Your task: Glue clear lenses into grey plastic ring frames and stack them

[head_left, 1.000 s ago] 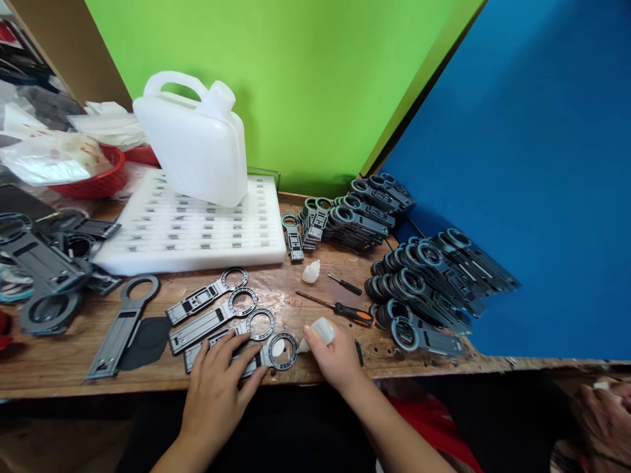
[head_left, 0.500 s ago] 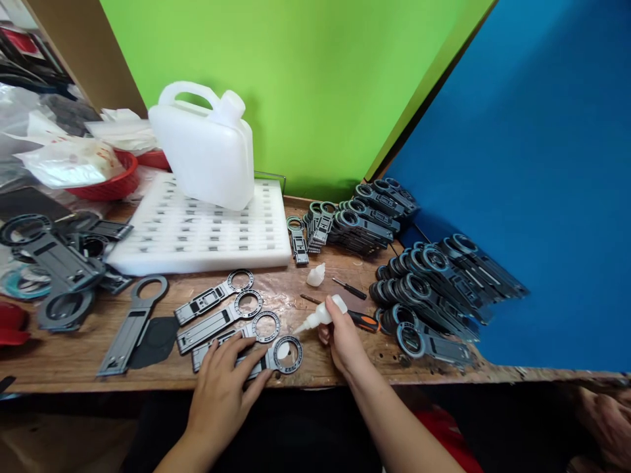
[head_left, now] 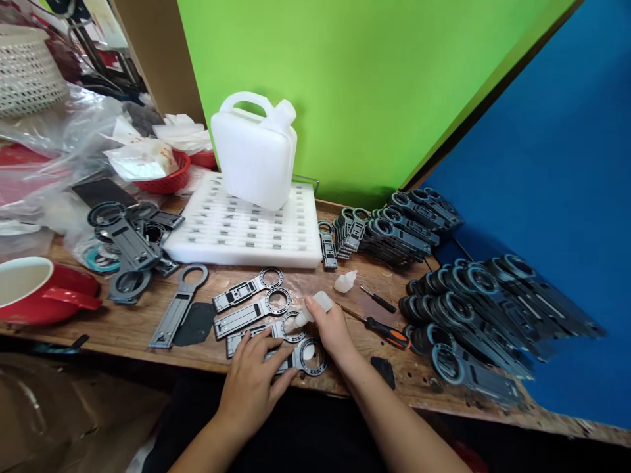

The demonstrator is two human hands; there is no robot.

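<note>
My right hand (head_left: 329, 328) grips a small white squeeze bottle (head_left: 323, 301), its nozzle pointing down and left at the ring of a grey plastic part (head_left: 294, 326); whether the tip touches it I cannot tell. Spread over the flat ends of the nearest parts, my left hand (head_left: 259, 368) rests with fingers apart. The ring of the closest grey part (head_left: 313, 357) shows to the right of its fingertips, a white spot inside it. Two more ringed parts, a long one (head_left: 241, 318) and one with a cut-out panel (head_left: 242, 292), lie just behind.
Stacks of ringed parts (head_left: 473, 289) stand at right, beside an orange-black screwdriver (head_left: 387, 332) and a smaller screwdriver (head_left: 378, 299). A white foam tray (head_left: 241, 256) carries a jerrycan (head_left: 254, 151). At left are a loose pile of parts (head_left: 131, 243) and a red mug (head_left: 54, 289).
The view has swung left, bringing the red mug further in. My right hand has shifted the bottle from the nearest ring to the ring behind it. My left hand stays on the parts.
</note>
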